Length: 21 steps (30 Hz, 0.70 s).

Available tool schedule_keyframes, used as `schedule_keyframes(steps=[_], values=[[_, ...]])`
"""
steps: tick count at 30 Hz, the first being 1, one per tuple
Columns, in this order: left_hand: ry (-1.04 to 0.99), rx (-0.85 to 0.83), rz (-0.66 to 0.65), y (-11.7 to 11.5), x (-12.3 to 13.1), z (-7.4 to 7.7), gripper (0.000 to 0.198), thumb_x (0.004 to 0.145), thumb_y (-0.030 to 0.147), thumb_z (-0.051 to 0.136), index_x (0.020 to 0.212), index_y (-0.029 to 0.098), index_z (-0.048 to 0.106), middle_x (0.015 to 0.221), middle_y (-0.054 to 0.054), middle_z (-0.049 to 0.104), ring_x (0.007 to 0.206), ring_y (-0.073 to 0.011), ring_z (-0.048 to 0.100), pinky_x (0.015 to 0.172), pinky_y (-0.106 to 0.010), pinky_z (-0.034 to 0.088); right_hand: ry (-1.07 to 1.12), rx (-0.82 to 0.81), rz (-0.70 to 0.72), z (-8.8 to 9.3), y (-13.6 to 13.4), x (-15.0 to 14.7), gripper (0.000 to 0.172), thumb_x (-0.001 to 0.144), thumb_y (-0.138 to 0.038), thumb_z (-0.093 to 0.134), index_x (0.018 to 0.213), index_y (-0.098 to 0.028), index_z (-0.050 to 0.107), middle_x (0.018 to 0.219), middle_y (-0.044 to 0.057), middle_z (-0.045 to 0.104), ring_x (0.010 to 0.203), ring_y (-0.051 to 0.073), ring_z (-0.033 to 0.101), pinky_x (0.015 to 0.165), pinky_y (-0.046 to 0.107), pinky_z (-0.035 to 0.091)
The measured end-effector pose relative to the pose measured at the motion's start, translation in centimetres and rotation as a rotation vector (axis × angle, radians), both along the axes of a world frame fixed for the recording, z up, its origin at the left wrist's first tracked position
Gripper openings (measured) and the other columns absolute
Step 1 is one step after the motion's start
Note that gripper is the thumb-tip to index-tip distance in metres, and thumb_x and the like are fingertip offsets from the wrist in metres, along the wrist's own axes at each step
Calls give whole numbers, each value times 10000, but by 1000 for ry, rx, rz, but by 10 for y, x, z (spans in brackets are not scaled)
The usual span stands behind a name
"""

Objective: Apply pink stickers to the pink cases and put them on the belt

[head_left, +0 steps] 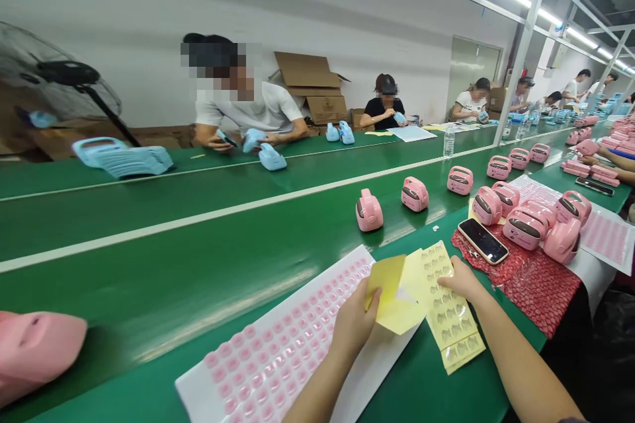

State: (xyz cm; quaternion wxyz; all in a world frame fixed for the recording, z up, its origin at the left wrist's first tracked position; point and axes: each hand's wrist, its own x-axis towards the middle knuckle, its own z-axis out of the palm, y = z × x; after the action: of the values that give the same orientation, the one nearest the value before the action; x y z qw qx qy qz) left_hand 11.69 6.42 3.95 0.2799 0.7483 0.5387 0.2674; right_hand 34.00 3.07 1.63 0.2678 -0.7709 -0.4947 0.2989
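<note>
Pinched in my left hand (358, 317) is a yellow backing sheet (401, 294), partly folded over above the tray. My right hand (464, 279) grips a yellow sticker sheet (450, 310) printed with rows of small dark marks; a second layer shows at its lower end. Under my left forearm lies a white tray or sheet (278, 350) with rows of pink rounded pieces. Right of my right hand, several pink handled devices (526, 225) and a phone (483, 240) rest on red bubble wrap (536, 287).
More pink devices (415, 194) stand along the green conveyor belt (223, 264), and one (40, 350) is at the near left. Across the belt, people handle blue devices (272, 156). A water bottle (449, 143) stands by the white strip. A metal post (526, 46) rises at right.
</note>
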Motion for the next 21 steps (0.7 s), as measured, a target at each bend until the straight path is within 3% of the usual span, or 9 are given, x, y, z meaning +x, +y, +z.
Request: schedule_keyframes(steps=[5,9,12,17,21], values=[[99,26,-33,7,4,-20,432,706,244,398,1117,168,504,741,-47,680,730,-254,646,675,-348,473,-58,-3,-25,4,1,-16,481,524,-227,723,963,-143,542,1107,138,549,1040,275,538,838,318,409],[66,80,-234,11,10,-29,263,718,297,389,817,202,614,842,-71,699,844,-250,634,735,-327,476,-75,-53,-50,6,9,-29,564,444,-247,771,960,-160,560,1058,125,584,1026,300,543,830,350,406],[-17,28,-342,17,16,-32,270,757,345,357,815,234,597,845,-37,708,812,-231,648,698,-314,491,-58,-91,-50,10,13,-32,535,447,-229,768,936,-164,561,1048,131,604,1027,316,542,800,360,408],[-26,-106,-227,28,22,-39,327,748,449,408,962,220,500,879,-68,719,780,-261,676,645,-340,513,-16,-68,-117,14,12,-30,290,547,-204,709,793,-211,556,961,55,645,954,264,581,724,310,410],[-145,-81,-110,28,23,-41,648,744,487,445,1272,144,295,800,-66,732,738,-284,692,604,-366,533,4,-13,-193,16,9,-27,164,619,-211,654,725,-222,529,894,17,649,896,226,591,694,282,404]])
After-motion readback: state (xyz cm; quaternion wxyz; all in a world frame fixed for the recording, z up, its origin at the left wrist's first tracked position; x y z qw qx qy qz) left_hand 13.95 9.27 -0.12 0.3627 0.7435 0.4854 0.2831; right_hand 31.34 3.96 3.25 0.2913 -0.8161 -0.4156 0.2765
